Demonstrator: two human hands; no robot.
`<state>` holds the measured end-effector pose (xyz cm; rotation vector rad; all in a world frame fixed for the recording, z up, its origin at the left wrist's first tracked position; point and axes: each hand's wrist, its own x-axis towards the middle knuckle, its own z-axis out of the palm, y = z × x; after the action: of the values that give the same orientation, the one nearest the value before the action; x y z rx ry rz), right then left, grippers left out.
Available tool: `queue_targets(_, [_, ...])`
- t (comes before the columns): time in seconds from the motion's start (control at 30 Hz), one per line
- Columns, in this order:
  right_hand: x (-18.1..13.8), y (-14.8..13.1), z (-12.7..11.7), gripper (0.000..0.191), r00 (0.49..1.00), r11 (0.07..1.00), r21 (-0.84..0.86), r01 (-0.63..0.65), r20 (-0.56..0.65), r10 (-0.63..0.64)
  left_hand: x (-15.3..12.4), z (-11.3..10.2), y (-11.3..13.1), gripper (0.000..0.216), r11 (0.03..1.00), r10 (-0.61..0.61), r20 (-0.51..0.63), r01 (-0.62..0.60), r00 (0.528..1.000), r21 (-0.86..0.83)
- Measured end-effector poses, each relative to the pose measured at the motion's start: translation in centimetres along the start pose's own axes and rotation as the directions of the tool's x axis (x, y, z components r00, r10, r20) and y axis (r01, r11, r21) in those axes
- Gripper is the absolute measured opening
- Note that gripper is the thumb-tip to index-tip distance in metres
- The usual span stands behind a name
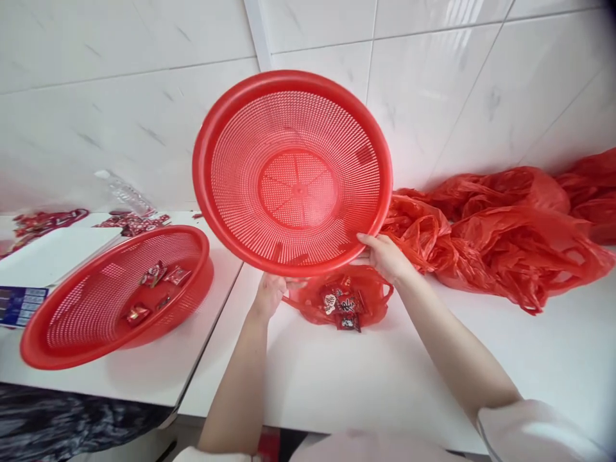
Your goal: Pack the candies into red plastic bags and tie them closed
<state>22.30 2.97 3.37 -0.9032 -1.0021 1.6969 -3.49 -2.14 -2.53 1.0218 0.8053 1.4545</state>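
Note:
A large red plastic mesh basket is tilted up in front of me, its inside facing me and bare. My left hand is closed at its lower left edge, the fingers partly hidden behind the rim. At the lower right, my right hand grips the rim with the thumb on top. Below the basket lies an open red plastic bag on the table, close to both hands. Small dark-red snack packets fill its mouth, and one sticks out at the front.
To the left, a second red mesh basket leans at a slant with a few snack packets inside. Crumpled red plastic bags lie at the right against the tiled wall. A clear plastic bottle and loose packets are at the back left.

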Motion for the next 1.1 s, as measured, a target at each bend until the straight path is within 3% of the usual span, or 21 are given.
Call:
queue_targets(0.07, [-0.3, -0.6, -0.1, 0.015, 0.999, 0.996, 0.088, 0.016, -0.042, -0.012, 0.4, -0.7, 0.6, 0.053, 0.989, 0.146, -0.203, -0.151, 0.968, -0.009])
queue_targets(0.13, [-0.5, -1.3, -0.2, 0.015, 0.997, 0.987, 0.155, 0.034, -0.069, -0.023, 0.9, -1.8, 1.3, 0.067, 0.964, 0.244, -0.488, -0.265, 0.838, 0.027])
queue_targets(0.2, [-0.7, -1.9, -0.4, 0.014, 0.995, 0.98, 0.193, 0.052, -0.096, -0.033, 1.3, -3.2, 1.9, 0.073, 0.953, 0.265, -0.666, -0.296, 0.697, 0.07])
queue_targets(0.27, [-0.8, -2.3, -0.7, 0.014, 0.992, 0.976, 0.207, 0.072, -0.113, -0.049, 1.4, -4.7, 2.5, 0.065, 0.946, 0.276, -0.729, -0.312, 0.627, 0.09])
queue_targets(0.4, [-0.7, -2.8, -1.3, 0.014, 0.989, 0.973, 0.203, 0.11, -0.123, -0.086, 1.4, -6.6, 2.9, 0.035, 0.939, 0.259, -0.772, -0.337, 0.58, 0.061])
queue_targets(0.47, [-0.7, -2.9, -1.5, 0.014, 0.987, 0.973, 0.196, 0.122, -0.129, -0.097, 1.5, -6.7, 2.7, 0.035, 0.936, 0.247, -0.783, -0.349, 0.571, 0.041])
queue_targets(0.53, [-0.7, -3.0, -1.6, 0.014, 0.987, 0.974, 0.188, 0.125, -0.128, -0.102, 1.6, -6.3, 2.3, 0.04, 0.936, 0.257, -0.76, -0.351, 0.596, 0.042])
queue_targets(0.7, [-0.9, -3.2, -1.5, 0.016, 0.99, 0.979, 0.179, 0.102, -0.119, -0.081, 1.2, -3.9, 1.5, 0.037, 0.949, 0.301, -0.55, -0.304, 0.779, 0.087])
queue_targets(0.8, [-1.0, -3.5, -1.4, 0.016, 0.989, 0.979, 0.18, 0.091, -0.132, -0.068, 0.8, -2.7, 1.3, 0.04, 0.957, 0.289, -0.423, -0.272, 0.859, 0.101])
queue_targets(1.0, [-1.0, -3.2, -1.1, 0.017, 0.991, 0.987, 0.137, 0.088, -0.115, -0.073, 0.7, -1.7, -0.3, 0.035, 0.991, 0.105, -0.275, -0.076, 0.956, 0.114])
queue_targets(1.1, [-1.1, -2.5, -0.8, 0.015, 0.998, 0.994, 0.091, 0.061, -0.036, -0.058, 0.9, -1.3, -1.1, 0.042, 0.977, 0.007, -0.265, 0.049, 0.964, 0.205])
